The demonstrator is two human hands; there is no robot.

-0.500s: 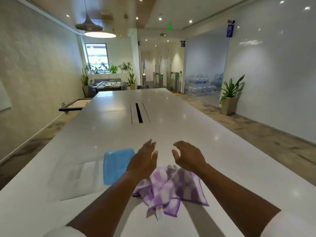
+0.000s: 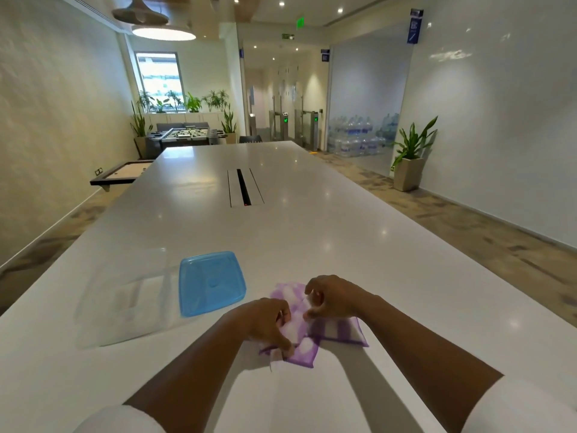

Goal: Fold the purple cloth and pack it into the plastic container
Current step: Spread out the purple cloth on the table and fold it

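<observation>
The purple and white checked cloth (image 2: 338,331) lies crumpled on the white table (image 2: 312,232), near the front edge. My left hand (image 2: 268,320) is closed on its near left part, fingers pinching the fabric. My right hand (image 2: 332,296) grips the cloth's far edge with curled fingers. A clear plastic container (image 2: 125,301) stands to the left, blurred and hard to make out. Its blue lid (image 2: 210,282) lies flat between the container and the cloth.
A cable slot (image 2: 243,187) runs down the middle of the long table. A potted plant (image 2: 409,157) stands on the floor at the right wall. A low board (image 2: 121,173) sits off the table's left side.
Both hands were open and hovering above the cloth; they have come down and closed on the fabric. The view has tilted down a little.
</observation>
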